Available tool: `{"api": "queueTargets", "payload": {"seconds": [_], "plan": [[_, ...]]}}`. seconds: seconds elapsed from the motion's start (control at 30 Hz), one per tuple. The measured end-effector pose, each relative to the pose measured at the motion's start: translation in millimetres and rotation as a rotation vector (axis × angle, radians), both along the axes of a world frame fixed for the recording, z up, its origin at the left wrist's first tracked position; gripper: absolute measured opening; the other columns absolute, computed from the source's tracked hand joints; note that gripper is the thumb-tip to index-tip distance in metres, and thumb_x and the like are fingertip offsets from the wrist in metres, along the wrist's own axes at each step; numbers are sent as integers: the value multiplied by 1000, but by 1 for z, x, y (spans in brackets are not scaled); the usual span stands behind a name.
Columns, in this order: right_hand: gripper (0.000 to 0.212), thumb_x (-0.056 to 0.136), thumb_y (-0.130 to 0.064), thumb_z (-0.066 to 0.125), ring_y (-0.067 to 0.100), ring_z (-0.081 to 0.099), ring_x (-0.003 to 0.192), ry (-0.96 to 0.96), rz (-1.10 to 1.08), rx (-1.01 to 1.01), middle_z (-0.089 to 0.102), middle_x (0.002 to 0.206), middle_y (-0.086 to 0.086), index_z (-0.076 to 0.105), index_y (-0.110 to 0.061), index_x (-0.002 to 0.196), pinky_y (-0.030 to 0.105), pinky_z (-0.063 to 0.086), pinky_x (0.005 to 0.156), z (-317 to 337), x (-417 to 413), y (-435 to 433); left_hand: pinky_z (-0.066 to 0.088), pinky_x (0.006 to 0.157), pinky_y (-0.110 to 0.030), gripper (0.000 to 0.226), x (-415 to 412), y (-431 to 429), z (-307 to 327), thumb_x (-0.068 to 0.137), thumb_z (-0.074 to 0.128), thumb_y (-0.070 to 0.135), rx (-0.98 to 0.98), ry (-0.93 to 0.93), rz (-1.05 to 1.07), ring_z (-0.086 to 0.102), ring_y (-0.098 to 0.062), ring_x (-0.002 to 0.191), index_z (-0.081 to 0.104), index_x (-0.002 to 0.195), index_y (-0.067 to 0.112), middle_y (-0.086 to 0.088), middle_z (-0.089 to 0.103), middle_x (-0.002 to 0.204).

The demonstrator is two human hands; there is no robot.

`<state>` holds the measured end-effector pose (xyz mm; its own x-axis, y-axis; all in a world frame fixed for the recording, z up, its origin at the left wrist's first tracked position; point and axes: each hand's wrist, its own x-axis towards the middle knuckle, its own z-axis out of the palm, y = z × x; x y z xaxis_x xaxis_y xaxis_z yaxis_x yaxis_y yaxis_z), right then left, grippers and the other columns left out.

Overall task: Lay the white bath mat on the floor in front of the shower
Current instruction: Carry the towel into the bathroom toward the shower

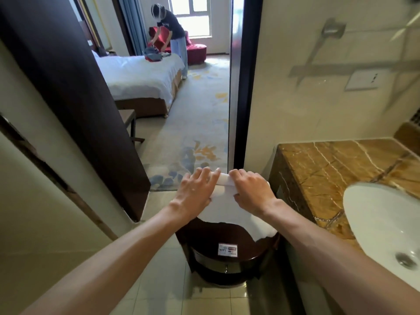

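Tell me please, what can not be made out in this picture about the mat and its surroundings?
1. Shower: outside the head view, so the target floor spot is unseen.
2. white bath mat: its rolled far part is covered by the left hand and right hand; full size unclear.
3. WIFI sticker on the dark round stand: small print too small to read.
4. sink: cut off by the right edge.

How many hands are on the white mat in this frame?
2. The left hand curls over the left end of the mat, and the right hand grips its right end. The mat lies on the round table. None looks hidden.
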<state>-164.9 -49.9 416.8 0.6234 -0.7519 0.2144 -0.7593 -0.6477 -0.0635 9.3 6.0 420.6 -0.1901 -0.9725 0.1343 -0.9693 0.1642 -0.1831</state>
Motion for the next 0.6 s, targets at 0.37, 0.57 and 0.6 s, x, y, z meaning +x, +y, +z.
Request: {"api": "queueTargets", "payload": {"seconds": [0.37,0.57,0.6], "plan": [[43,81,-14,63,26,62,93,21,-3,19,62,105,6,47,-14,120,36,47,84,29,6,19,41,98,-44,68,1,15,28,89,64,16,23,164,68,38,-23,129,30,148,22,-1,45,140],[45,80,-15,66,27,61,96,20,36,17,62,107,7,48,-14,121,38,45,86,29,22,15,42,96,-43,65,16,17,23,88,64,12,-16,189,98,40,-22,127,35,144,24,1,49,136],[45,80,-15,66,27,61,96,18,45,16,62,107,7,48,-14,121,38,45,86,30,26,14,41,95,-43,64,20,17,23,87,64,12,-21,189,111,40,-22,127,36,144,24,1,49,135]]}}
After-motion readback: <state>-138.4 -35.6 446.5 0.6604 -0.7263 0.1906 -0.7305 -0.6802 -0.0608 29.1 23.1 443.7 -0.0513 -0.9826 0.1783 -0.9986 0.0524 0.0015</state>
